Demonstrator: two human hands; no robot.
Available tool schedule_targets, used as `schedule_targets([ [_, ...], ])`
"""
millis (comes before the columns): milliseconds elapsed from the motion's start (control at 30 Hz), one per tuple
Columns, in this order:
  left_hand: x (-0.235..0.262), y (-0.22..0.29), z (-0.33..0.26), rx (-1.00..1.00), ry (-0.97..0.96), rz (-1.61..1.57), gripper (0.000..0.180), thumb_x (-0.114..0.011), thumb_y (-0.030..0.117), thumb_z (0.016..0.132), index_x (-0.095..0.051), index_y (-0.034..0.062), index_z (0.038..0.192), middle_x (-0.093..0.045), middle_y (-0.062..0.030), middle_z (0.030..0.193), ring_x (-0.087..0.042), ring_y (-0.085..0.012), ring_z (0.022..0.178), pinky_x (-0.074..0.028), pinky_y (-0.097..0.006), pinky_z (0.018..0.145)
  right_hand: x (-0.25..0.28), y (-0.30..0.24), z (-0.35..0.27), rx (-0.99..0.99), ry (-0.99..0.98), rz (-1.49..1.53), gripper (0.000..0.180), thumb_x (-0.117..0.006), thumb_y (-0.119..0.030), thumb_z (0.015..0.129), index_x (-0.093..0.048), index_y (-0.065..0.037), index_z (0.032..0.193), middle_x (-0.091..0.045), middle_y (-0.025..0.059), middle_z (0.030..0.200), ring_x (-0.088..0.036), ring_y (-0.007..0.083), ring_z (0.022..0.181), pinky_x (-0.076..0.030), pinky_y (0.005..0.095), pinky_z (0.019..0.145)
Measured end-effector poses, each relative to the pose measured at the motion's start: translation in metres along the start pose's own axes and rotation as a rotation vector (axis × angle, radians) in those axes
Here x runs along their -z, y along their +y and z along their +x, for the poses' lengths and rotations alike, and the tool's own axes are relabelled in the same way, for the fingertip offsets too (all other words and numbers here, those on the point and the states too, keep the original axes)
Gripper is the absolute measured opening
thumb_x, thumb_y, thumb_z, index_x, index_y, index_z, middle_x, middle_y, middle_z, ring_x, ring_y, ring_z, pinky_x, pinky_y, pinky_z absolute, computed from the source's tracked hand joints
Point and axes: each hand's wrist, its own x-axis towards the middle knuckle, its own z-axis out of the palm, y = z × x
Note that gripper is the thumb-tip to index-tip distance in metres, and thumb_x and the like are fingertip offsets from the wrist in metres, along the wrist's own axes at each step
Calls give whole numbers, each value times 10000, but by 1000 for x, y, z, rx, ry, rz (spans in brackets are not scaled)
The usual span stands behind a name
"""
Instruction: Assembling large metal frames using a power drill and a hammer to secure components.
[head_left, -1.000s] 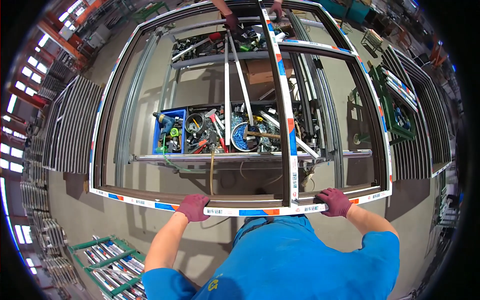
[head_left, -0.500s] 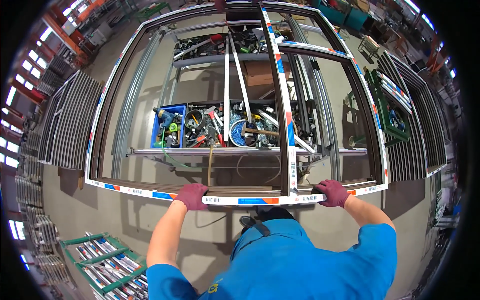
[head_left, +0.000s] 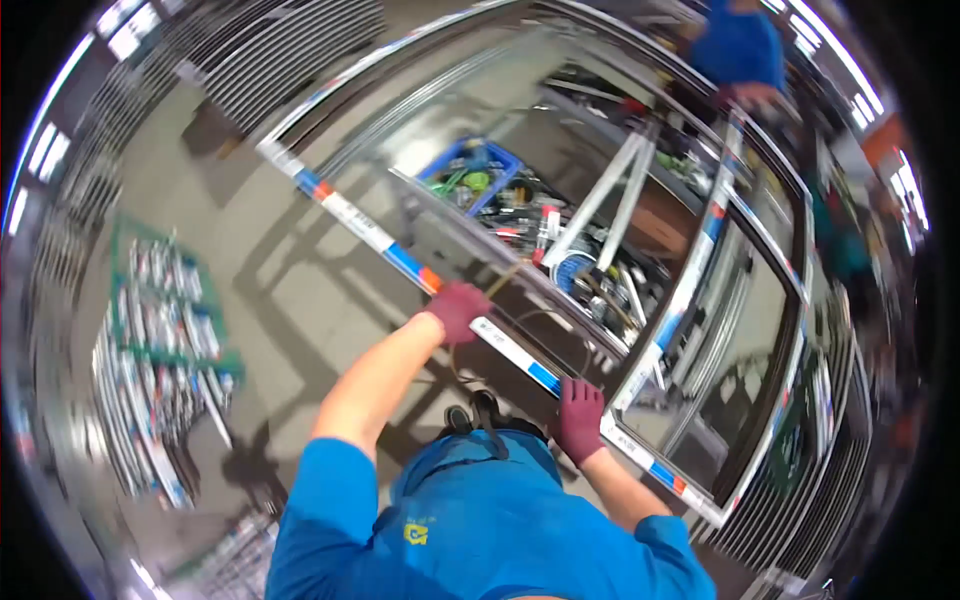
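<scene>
A large dark window frame (head_left: 512, 352), its edges covered in white, blue and red tape, spans the view at a slant above a metal workbench. My left hand (head_left: 458, 311), in a maroon glove, is closed over the frame's near rail. Further right along that rail, my right hand (head_left: 579, 418), gloved alike, lies with its fingers over the edge, just left of where the dividing bar (head_left: 690, 285) meets it. At the far side a co-worker in blue (head_left: 740, 50) has a hand (head_left: 752, 95) at the frame.
Beneath the frame, the bench holds a blue bin (head_left: 505, 187) of tools, a round tub (head_left: 574, 272) of blue pieces and loose bars (head_left: 597, 198). Stacked frames (head_left: 285, 60) stand far left; a green rack (head_left: 170, 355) of profiles stands left.
My view has turned, so the frame now slants down to the right. My right hand has shifted left along the rail, past the dividing bar. More of the co-worker shows.
</scene>
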Motion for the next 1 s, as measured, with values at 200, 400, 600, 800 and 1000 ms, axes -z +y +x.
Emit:
schedule_targets([
  [200, -9, -8, -27, 62, 112, 120, 544, -814, 488, 790, -693, 134, 1185, -700, -71, 1147, -641, -290, 1161, -459, -465, 1027, -22, -2, 34, -129, -128, 144, 358, -812, -246, 821, -627, -86, 1084, -654, 162, 1094, -651, 423, 1030, -545, 541, 814],
  [400, 8, -39, -129, 94, 505, 89, 738, -788, 467, 846, -581, 130, 1470, -571, -138, 1489, -525, -333, 1394, -335, -533, 1234, 13, -16, 71, -36, -97, 90, 317, -833, -238, 832, -580, -87, 948, -647, 165, 942, -652, 446, 863, -497, 537, 681],
  [600, -41, -157, -285, 364, 562, -251, 639, -783, 398, 863, -614, 100, 1403, -613, -147, 1412, -560, -342, 1337, -422, -511, 1153, 68, -96, 175, -9, -11, -22, 313, -840, -235, 823, -629, -60, 975, -642, 176, 929, -638, 457, 836, -491, 521, 687],
  [800, -122, -267, -493, 1138, 418, -827, 676, -764, 467, 890, -633, 52, 1408, -651, -214, 1414, -604, -418, 1321, -489, -492, 1128, 91, -270, 318, -89, -11, 104, 268, -792, -245, 849, -661, -22, 922, -672, 200, 872, -671, 418, 814, -513, 466, 721],
  [1000, -61, -400, -486, 831, 593, -1153, 751, -746, 523, 913, -585, 41, 1466, -617, -250, 1456, -583, -420, 1354, -466, -462, 1159, 77, -381, 452, -37, -24, 88, 216, -780, -171, 848, -718, -16, 985, -694, 197, 858, -688, 384, 790, -527, 443, 740],
])
